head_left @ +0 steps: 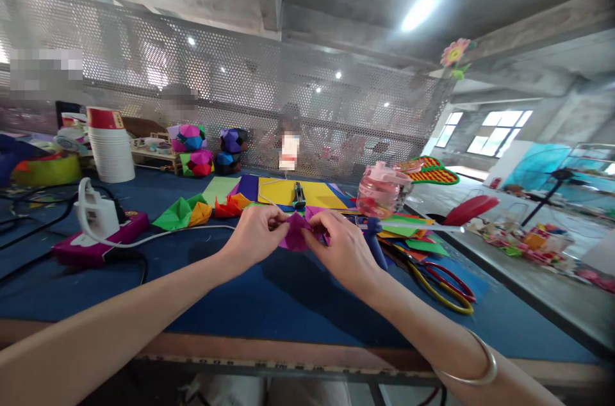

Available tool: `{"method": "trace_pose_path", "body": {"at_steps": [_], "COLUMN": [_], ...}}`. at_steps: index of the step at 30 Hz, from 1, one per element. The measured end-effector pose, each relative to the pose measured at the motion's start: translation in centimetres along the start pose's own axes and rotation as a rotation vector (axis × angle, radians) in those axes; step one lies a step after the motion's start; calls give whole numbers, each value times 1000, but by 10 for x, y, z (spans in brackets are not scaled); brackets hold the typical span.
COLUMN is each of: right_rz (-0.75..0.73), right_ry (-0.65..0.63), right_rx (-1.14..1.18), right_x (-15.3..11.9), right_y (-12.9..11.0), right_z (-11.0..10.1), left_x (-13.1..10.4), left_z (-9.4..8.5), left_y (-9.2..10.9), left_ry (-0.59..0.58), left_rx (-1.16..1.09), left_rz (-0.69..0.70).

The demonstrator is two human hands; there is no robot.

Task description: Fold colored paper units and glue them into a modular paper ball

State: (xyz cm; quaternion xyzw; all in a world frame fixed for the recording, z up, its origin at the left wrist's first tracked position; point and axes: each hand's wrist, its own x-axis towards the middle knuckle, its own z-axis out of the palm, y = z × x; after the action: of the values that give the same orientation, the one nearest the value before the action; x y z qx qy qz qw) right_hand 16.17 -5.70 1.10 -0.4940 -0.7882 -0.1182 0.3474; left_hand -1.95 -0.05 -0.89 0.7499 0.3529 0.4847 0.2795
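Note:
Between both hands, raised over the blue tabletop (pixel 211 303), is a folded piece of purple paper (pixel 296 233). My left hand (pixel 257 233) pinches its left edge between thumb and fingertips. On the opposite side my right hand (pixel 343 246) is closed on the paper, thumb in front and fingers behind. Just right of that hand is a blue hot glue gun (pixel 376 243), partly covered by it. Beyond the paper lie yellow sheets (pixel 321 193) with a small dark stapler-like tool (pixel 298 196) on top. Folded green paper (pixel 180 212) and orange-red paper (pixel 232 205) pieces rest to the left.
Scissors (pixel 442 287) with red and yellow handles lie at right near loose coloured paper (pixel 427 246). A pink bottle (pixel 382 188) stands behind. At left are a purple power strip (pixel 100 239), cables and stacked paper cups (pixel 112 150). Folded paper balls (pixel 196 162) sit by the mesh partition (pixel 250 79).

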Motion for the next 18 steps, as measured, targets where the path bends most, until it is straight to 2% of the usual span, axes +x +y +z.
{"method": "trace_pose_path", "body": {"at_steps": [5, 11, 14, 18], "right_rz": [-44, -130, -124, -99], "right_ry": [-9, -45, -48, -29], "right_rx": [-45, -37, -23, 40], "right_x": [0, -2, -3, -3], "right_y": [3, 1, -1, -3], "right_z": [0, 0, -1, -4], "left_x": [2, 0, -1, -1], "left_z": [4, 7, 8, 8], "left_y": [-2, 10, 10, 5], "left_ry": [-114, -304, -283, -239], "left_rx": [-40, -372, -371, -258], "left_rz": [-53, -149, -170, -99]}}
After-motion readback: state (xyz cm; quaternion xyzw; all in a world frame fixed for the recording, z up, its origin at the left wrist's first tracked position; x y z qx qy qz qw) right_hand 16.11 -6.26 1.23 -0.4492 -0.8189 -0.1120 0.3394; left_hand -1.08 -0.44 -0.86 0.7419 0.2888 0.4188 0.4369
